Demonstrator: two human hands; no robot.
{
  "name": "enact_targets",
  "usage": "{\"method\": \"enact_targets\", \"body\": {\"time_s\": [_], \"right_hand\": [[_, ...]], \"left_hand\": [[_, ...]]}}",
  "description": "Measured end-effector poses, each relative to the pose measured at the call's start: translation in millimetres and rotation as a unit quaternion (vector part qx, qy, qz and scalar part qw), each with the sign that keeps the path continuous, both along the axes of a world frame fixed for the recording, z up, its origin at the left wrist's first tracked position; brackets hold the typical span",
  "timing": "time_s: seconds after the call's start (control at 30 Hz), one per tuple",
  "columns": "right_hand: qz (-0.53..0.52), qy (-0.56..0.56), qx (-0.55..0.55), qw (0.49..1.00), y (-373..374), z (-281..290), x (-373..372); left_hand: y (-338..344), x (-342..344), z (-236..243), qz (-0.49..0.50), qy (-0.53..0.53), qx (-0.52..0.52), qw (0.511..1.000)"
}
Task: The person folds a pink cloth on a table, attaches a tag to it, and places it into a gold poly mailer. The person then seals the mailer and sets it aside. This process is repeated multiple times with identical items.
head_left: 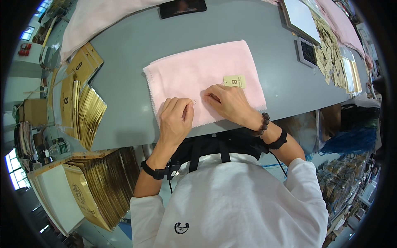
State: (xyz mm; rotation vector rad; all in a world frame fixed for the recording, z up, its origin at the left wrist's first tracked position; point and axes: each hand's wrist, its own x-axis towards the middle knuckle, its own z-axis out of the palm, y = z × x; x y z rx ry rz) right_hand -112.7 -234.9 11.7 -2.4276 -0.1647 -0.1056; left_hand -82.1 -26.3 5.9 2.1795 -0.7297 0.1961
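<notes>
A folded pink cloth (194,62) with zigzag-cut edges lies on the grey table in front of me. Over its near left part, my left hand (175,120) is closed in a pinch, a small curved wire pin (194,102) showing at its fingertips. My right hand (229,101) rests over the cloth further right, fingers bent together; whatever they pinch is hidden. Just beyond its knuckles a pale yellow hang tag (234,81) lies on the cloth, with a thin loop at its left corner. A narrow gap separates the two hands.
Gold flat packets (89,115) are stacked at the table's left. A black phone (182,8) lies at the far edge. To the right are a small tray of dark bits (307,52), a white-topped box (301,18) and heaped tan tags (329,53). More gold packets (111,182) stand below left.
</notes>
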Motion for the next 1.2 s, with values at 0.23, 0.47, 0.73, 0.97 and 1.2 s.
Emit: {"method": "enact_targets", "body": {"time_s": [0.23,0.47,0.73,0.97,1.2], "right_hand": [[-0.004,0.087,0.168,0.982,4.2,11.1,-1.3],[0.026,-0.138,0.033,0.990,19.4,4.9,-14.7],[0.096,-0.240,0.008,0.966,39.3,-0.1,-11.8],[0.156,-0.069,0.103,0.980,52.4,3.9,-3.3],[0.185,-0.045,0.082,0.978,70.8,1.5,5.2]], "left_hand": [[0.6,-3.4,-0.3,-0.025,-0.025,0.003,0.999],[10.2,-12.7,7.9,0.068,0.165,-0.130,0.975],[43.5,-15.2,3.8,0.063,0.254,-0.191,0.946],[109.7,-18.1,3.2,0.119,0.145,-0.037,0.982],[109.2,-22.4,0.0,-0.013,0.027,0.034,0.999]]}}
